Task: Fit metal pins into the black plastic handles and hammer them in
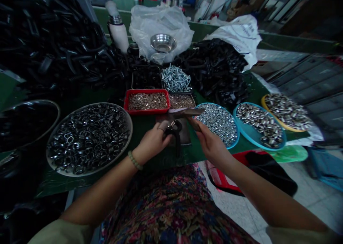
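My left hand (154,140) is closed around a small black clamp-like part (173,128) with a metal piece at its top, held over a dark metal block (184,136) on the green table. My right hand (207,138) reaches in from the right with its fingers pinched near the same part; what they hold is too small to make out. A flat metal tool (187,112) lies just beyond both hands. The red tray of small pins (147,101) sits right behind them.
A big round metal tray of dark rings (88,138) lies to the left. Blue dishes of nuts (219,122) and sleeves (258,126), a yellow dish (286,111), screws (175,79) and heaps of black parts (53,43) ring the work spot. A white bottle (118,27) stands behind.
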`<state>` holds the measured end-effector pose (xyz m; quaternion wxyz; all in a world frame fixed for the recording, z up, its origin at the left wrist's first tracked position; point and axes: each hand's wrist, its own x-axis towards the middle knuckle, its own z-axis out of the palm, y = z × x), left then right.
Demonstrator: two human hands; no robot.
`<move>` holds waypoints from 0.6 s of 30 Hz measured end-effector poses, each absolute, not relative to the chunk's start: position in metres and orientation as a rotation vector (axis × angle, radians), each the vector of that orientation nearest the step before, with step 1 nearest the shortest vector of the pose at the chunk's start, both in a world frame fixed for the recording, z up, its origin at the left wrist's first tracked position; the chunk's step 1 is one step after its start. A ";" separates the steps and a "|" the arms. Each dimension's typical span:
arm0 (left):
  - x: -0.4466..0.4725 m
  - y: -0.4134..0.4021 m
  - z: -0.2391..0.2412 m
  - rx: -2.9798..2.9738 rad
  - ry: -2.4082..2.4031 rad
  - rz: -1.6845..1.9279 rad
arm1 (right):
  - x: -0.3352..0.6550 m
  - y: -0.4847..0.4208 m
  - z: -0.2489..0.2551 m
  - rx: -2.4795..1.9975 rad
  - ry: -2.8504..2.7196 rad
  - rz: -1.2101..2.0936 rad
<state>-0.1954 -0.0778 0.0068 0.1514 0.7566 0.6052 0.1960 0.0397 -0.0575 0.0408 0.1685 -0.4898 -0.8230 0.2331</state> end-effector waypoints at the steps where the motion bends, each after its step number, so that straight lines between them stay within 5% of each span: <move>1: -0.201 -0.066 0.013 2.152 1.769 0.678 | 0.039 -0.062 0.040 -1.394 -2.347 0.663; 4: -0.203 -0.012 0.033 2.236 1.827 0.783 | 0.036 -0.070 0.034 -1.462 -2.491 0.734; 9: -0.160 0.076 0.035 2.452 1.785 0.329 | 0.041 -0.070 0.029 -1.370 -2.274 0.677; 18: -0.144 0.100 0.027 2.460 1.812 0.215 | 0.066 -0.069 0.026 -1.534 -1.981 0.599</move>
